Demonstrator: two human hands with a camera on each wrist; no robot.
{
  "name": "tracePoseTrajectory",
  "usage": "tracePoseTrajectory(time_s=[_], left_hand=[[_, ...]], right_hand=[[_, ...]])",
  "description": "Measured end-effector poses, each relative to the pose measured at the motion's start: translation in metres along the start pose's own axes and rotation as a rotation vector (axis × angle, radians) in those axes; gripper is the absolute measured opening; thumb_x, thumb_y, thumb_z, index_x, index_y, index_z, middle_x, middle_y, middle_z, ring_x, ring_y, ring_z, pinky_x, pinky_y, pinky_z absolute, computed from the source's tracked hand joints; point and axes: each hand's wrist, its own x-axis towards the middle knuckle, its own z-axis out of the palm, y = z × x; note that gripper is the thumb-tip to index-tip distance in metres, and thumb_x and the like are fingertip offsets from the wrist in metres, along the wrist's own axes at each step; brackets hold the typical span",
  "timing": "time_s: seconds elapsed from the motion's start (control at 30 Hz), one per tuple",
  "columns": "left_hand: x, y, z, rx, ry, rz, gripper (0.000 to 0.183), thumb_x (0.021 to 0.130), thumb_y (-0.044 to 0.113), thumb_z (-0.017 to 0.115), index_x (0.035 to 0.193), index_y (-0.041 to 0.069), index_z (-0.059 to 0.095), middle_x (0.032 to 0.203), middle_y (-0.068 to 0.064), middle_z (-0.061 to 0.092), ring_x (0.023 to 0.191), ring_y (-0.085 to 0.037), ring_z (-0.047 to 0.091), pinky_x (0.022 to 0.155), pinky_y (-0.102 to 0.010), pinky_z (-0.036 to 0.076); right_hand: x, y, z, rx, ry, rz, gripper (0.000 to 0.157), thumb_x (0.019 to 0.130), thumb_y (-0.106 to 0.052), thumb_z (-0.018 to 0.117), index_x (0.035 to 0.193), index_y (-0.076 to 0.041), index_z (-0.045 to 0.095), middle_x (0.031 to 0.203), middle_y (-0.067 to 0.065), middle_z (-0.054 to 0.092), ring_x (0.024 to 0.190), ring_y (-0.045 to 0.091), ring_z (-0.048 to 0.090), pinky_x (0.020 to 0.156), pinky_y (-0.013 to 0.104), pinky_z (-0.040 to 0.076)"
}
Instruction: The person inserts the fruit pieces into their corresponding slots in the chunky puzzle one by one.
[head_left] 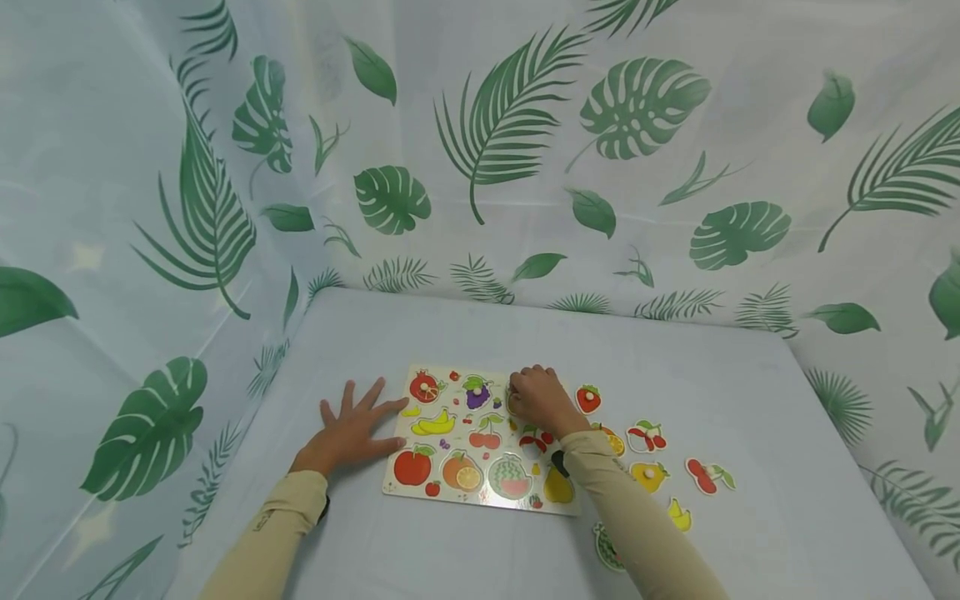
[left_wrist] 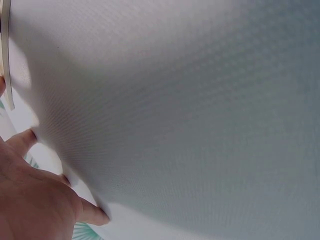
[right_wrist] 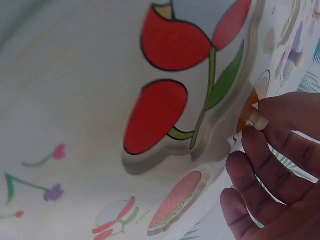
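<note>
A fruit peg-puzzle board (head_left: 480,498) lies flat on the table. My right hand (head_left: 542,398) is over its upper right part. Thumb and forefinger pinch the pale knob (right_wrist: 259,120) of an orange-brown puzzle piece (right_wrist: 245,114) at the board's surface; which fruit it shows I cannot tell. My left hand (head_left: 347,433) rests with fingers spread on the table, thumb and forefinger at the board's left edge; the left wrist view shows its palm side and fingertips against the white cloth. Knobbed pomegranate (head_left: 424,387) and grape (head_left: 477,392) pieces sit in the board.
Right of the board lie loose pieces: a strawberry (head_left: 588,398), an orange (head_left: 616,442), red fruit with leaves (head_left: 647,435), cherries (head_left: 707,476), a pear (head_left: 649,476), bananas (head_left: 679,515) and a watermelon (head_left: 606,547), partly behind my right sleeve. Leaf-printed curtains (head_left: 510,242) enclose the table.
</note>
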Motion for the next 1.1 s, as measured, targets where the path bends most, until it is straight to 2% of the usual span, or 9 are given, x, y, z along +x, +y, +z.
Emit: tracePoseTrajectory(time_s=[0.23, 0.37, 0.47, 0.57, 0.73, 0.97, 1.1], left_hand=[[0.0, 0.006, -0.003, -0.012, -0.013, 0.003, 0.078, 0.094, 0.055, 0.077, 0.162, 0.027, 0.05, 0.176, -0.021, 0.017, 0.155, -0.064, -0.004, 0.108, -0.09, -0.004], [0.0, 0.007, -0.002, -0.016, -0.019, 0.013, 0.078, 0.094, 0.055, 0.077, 0.162, 0.026, 0.051, 0.176, -0.022, 0.018, 0.154, -0.065, -0.003, 0.107, -0.091, -0.003], [0.0, 0.006, -0.001, -0.017, -0.019, 0.023, 0.078, 0.094, 0.055, 0.076, 0.162, 0.025, 0.05, 0.176, -0.022, 0.018, 0.154, -0.065, -0.003, 0.107, -0.091, -0.003], [-0.002, 0.006, -0.001, -0.021, -0.012, 0.032, 0.078, 0.094, 0.056, 0.076, 0.162, 0.025, 0.05, 0.176, -0.023, 0.018, 0.154, -0.065, -0.002, 0.107, -0.091, -0.002], [-0.005, 0.006, -0.004, -0.029, 0.0, 0.039, 0.078, 0.095, 0.055, 0.076, 0.161, 0.023, 0.051, 0.175, -0.024, 0.018, 0.154, -0.066, -0.002, 0.106, -0.092, -0.003], [-0.007, 0.005, -0.004, -0.04, 0.011, 0.044, 0.077, 0.095, 0.052, 0.076, 0.161, 0.021, 0.051, 0.175, -0.025, 0.019, 0.153, -0.067, -0.003, 0.105, -0.092, -0.003], [-0.007, 0.006, -0.004, -0.039, 0.01, 0.045, 0.076, 0.096, 0.052, 0.075, 0.161, 0.021, 0.051, 0.175, -0.025, 0.018, 0.153, -0.067, -0.003, 0.106, -0.092, -0.003]], right_hand=[[-0.007, 0.002, 0.004, 0.009, 0.042, -0.002, 0.01, 0.096, -0.005, 0.073, 0.088, -0.006, 0.068, 0.08, 0.005, 0.061, 0.075, 0.026, 0.053, 0.077, 0.049, 0.048], [-0.012, 0.003, 0.004, 0.005, 0.05, -0.006, 0.006, 0.097, -0.01, 0.075, 0.1, -0.005, 0.072, 0.089, 0.009, 0.065, 0.083, 0.03, 0.058, 0.079, 0.051, 0.049], [-0.016, 0.004, 0.001, 0.03, 0.04, 0.015, 0.021, 0.098, -0.016, 0.076, 0.115, -0.003, 0.074, 0.105, 0.014, 0.068, 0.097, 0.036, 0.061, 0.088, 0.057, 0.049], [-0.019, 0.007, -0.003, 0.055, 0.023, 0.053, 0.039, 0.099, -0.025, 0.076, 0.131, -0.003, 0.071, 0.129, 0.021, 0.066, 0.118, 0.043, 0.059, 0.099, 0.064, 0.045], [-0.027, 0.018, -0.01, 0.08, 0.012, 0.101, 0.064, 0.099, -0.037, 0.078, 0.152, -0.007, 0.058, 0.159, 0.028, 0.046, 0.144, 0.05, 0.043, 0.11, 0.072, 0.035], [-0.047, 0.037, -0.02, 0.058, 0.026, 0.151, 0.082, 0.094, -0.037, 0.084, 0.161, -0.007, 0.048, 0.169, 0.031, 0.03, 0.152, 0.054, 0.03, 0.115, 0.078, 0.024], [-0.06, 0.052, -0.022, 0.077, 0.004, 0.201, 0.088, 0.094, -0.038, 0.084, 0.164, -0.006, 0.041, 0.171, 0.032, 0.021, 0.155, 0.055, 0.022, 0.115, 0.081, 0.017]])
